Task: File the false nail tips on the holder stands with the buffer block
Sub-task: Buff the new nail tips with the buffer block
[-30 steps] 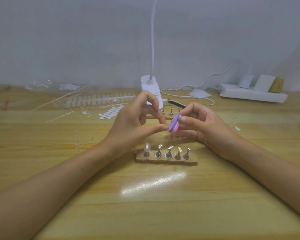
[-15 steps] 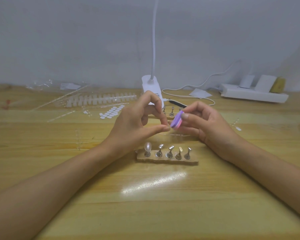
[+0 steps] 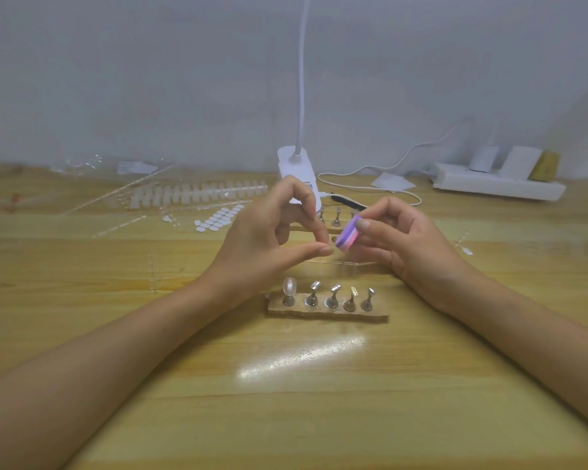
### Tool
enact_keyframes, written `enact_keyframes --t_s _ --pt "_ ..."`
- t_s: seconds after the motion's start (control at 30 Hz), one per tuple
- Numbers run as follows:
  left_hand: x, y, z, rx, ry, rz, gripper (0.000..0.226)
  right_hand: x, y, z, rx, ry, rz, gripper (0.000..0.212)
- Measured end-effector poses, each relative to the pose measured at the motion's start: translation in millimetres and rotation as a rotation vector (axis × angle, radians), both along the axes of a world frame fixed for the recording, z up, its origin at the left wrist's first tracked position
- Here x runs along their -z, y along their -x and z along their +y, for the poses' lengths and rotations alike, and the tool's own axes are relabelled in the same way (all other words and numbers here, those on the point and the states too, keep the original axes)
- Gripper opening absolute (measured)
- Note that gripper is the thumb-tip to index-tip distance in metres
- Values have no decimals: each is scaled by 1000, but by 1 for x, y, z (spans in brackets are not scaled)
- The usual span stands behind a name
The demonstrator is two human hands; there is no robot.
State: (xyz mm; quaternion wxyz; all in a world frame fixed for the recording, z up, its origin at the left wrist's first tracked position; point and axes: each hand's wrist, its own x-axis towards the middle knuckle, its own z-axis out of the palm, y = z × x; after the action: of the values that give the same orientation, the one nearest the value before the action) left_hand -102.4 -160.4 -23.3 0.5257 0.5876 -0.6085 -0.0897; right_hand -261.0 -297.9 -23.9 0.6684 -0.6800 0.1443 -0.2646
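Note:
My left hand [image 3: 269, 245] pinches something tiny between thumb and forefinger; it looks like a clear false nail tip, mostly hidden by the fingertips. My right hand [image 3: 404, 242] grips the purple and pink buffer block [image 3: 348, 237], whose lower edge touches that pinch. Nearer to me a wooden holder base [image 3: 326, 312] carries several metal stands. The leftmost stand bears a pearly nail tip [image 3: 289, 288]; the other stands look bare. A second holder base [image 3: 335, 228] with stands lies behind my hands.
A white clip lamp [image 3: 297, 167] stands at the back centre with its cable [image 3: 370, 188] running right to a power strip [image 3: 496, 184]. Strips of clear nail tips [image 3: 197, 195] and white adhesive tabs [image 3: 218, 218] lie at the back left. A dark nail file [image 3: 345, 200] lies behind my right hand.
The buffer block has shifted slightly up and to the right against the left fingertips. Both hands otherwise stay in place.

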Motion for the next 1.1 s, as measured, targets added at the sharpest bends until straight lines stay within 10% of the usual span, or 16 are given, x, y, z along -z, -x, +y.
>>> enact_keyframes --t_s 1.1 --pt "1 -1 -1 -12 -24 -5 40 2 -1 3 -83 69 58 18"
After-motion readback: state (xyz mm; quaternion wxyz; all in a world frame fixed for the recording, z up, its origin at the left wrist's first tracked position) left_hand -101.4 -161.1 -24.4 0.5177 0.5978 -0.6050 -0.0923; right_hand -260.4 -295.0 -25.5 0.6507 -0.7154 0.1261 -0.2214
